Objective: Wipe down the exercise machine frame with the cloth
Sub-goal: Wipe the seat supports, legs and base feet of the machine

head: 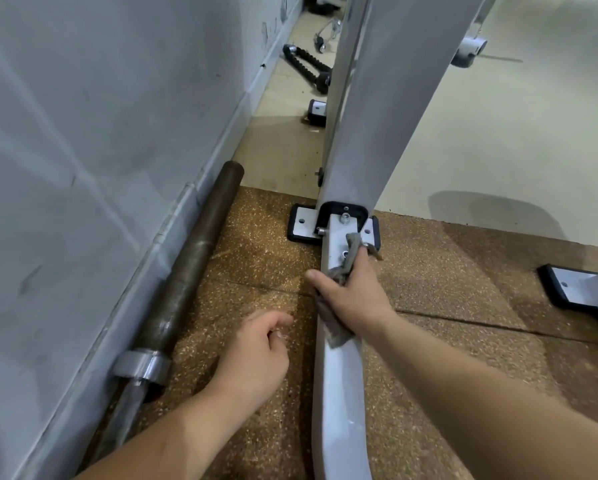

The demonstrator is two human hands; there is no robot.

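Down by the black-edged steel foot plate [301,225], the right hand [351,294] presses a limp grey cloth [337,334] onto the exercise machine's pale grey steel floor beam [339,410].
Thumb and fingers curl over the cloth, straddling the beam; the left hand [256,355], farther from the plate, hangs loosely curled and empty. The cloth is soft and light and will likely bunch, so it should stay flat under the palm; the bolted beam looks rigid.
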